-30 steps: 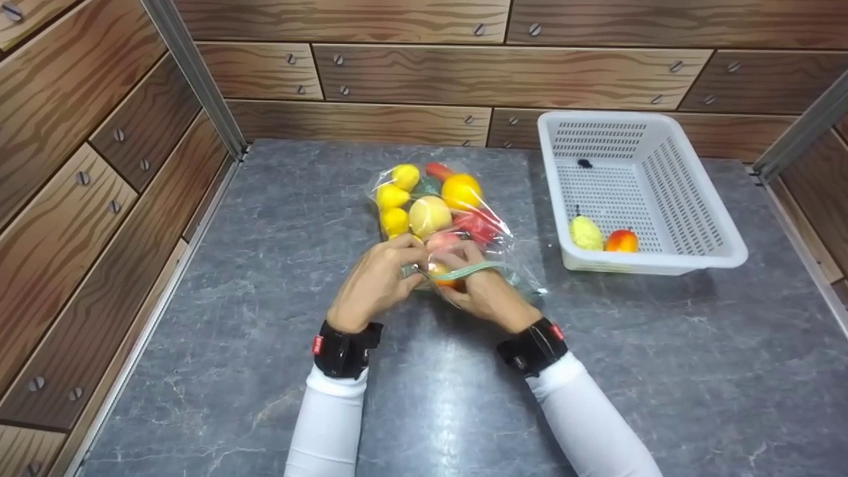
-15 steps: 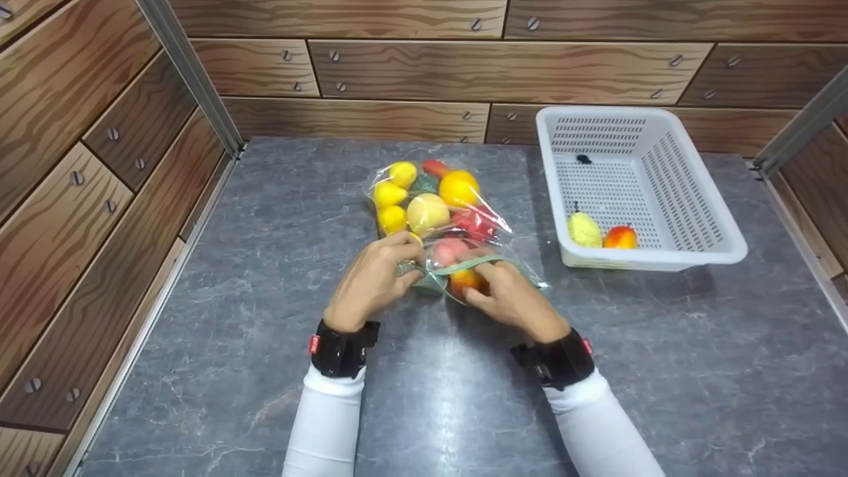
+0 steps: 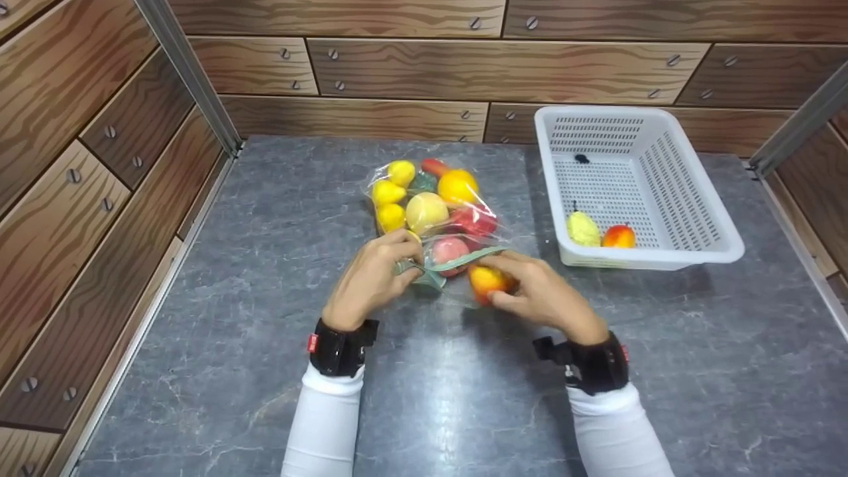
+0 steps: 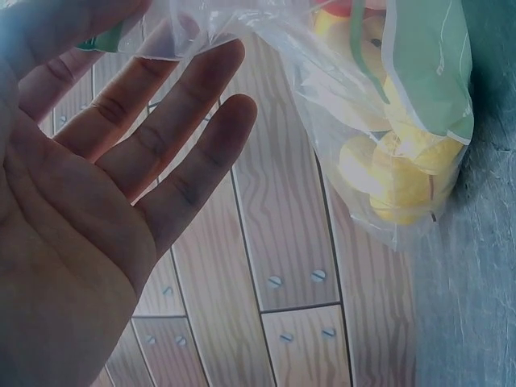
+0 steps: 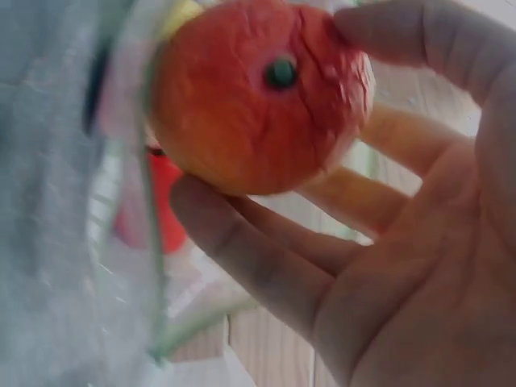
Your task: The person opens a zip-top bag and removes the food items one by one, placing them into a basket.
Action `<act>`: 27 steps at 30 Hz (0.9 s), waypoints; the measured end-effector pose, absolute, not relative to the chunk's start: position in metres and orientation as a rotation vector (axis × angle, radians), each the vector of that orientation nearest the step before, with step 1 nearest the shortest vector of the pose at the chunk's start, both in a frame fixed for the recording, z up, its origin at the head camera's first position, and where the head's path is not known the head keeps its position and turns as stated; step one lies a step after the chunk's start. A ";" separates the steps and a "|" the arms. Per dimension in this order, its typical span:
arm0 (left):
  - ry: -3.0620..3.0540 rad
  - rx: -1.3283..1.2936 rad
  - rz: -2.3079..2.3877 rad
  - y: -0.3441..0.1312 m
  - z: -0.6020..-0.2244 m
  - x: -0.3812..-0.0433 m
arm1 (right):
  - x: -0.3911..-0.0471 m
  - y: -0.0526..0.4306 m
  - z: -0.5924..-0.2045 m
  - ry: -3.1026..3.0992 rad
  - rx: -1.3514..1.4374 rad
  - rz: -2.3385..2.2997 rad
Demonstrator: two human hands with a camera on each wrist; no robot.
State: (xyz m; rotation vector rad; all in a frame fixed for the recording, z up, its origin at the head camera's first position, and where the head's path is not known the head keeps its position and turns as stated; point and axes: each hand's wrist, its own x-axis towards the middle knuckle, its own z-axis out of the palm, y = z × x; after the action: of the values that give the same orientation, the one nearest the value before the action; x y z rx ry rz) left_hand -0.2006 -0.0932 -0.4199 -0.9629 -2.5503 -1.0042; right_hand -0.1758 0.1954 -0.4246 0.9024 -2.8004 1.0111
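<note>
A clear plastic zip bag (image 3: 487,218) with a green strip along its mouth lies on the grey table, full of fruit. Inside are several yellow lemons (image 3: 387,193), an orange (image 3: 458,187), a round pale yellow fruit (image 3: 426,212) and a pink peach-like fruit (image 3: 450,254). My left hand (image 3: 374,278) pinches the bag's edge at the mouth; in the left wrist view its other fingers (image 4: 189,185) are spread. With fingertips and thumb, my right hand (image 3: 546,291) grips a red-and-yellow mango (image 5: 250,105) at the bag's mouth. Its small green stem end faces the right wrist camera.
A white perforated basket (image 3: 652,258) stands at the back right, holding a yellow-green pear (image 3: 583,228), a red-and-yellow fruit (image 3: 619,236) and a small dark item (image 3: 582,159). Wood-patterned walls (image 3: 397,66) bound the table at the back and sides.
My right hand has drawn back to the right with the mango, from inside the bag to its mouth. The left hand keeps its pinch on the bag's edge, nearly still.
</note>
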 end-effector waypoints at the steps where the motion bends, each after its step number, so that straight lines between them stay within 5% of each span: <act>1: -2.548 -0.964 -1.004 -0.093 -0.420 -0.201 | -0.175 0.200 -0.422 -2.800 0.914 1.038; 27: -2.552 -0.957 -1.000 -0.093 -0.422 -0.201 | -0.157 0.264 -0.393 -2.439 0.850 1.430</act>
State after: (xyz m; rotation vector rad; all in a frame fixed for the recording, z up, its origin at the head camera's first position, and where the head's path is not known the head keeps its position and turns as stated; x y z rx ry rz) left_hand -0.2013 -0.0931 -0.4216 -0.9569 -2.5518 -1.0005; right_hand -0.1568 0.2642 -0.3929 0.8499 -2.4385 1.4304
